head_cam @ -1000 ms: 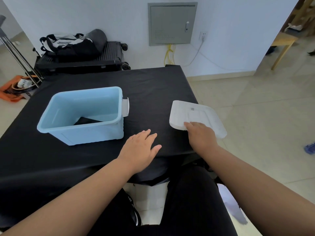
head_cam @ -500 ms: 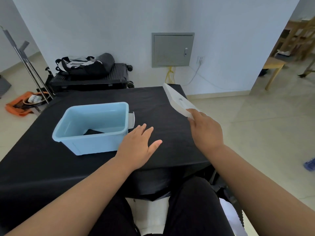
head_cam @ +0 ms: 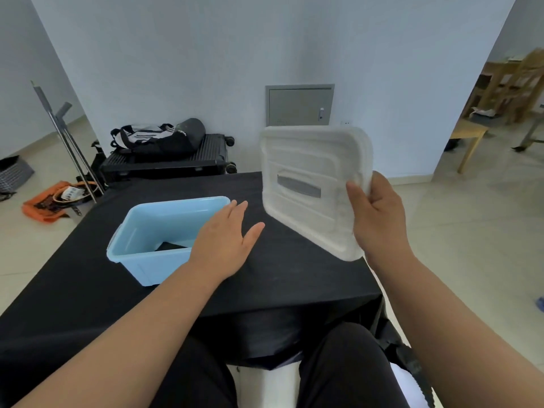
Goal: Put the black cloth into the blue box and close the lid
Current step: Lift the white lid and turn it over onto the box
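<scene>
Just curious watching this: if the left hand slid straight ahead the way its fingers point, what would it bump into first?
Likely nothing soon. The left hand, open and flat, points past the right-hand wall of the blue box, along bare black table, with the white lid to its right; depth is hard to judge.

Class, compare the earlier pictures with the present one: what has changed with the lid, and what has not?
The right hand has lifted the white plastic lid off the black-covered table, tilting it upright. The left hand stays open beside the light blue plastic box, black cloth inside.
</scene>
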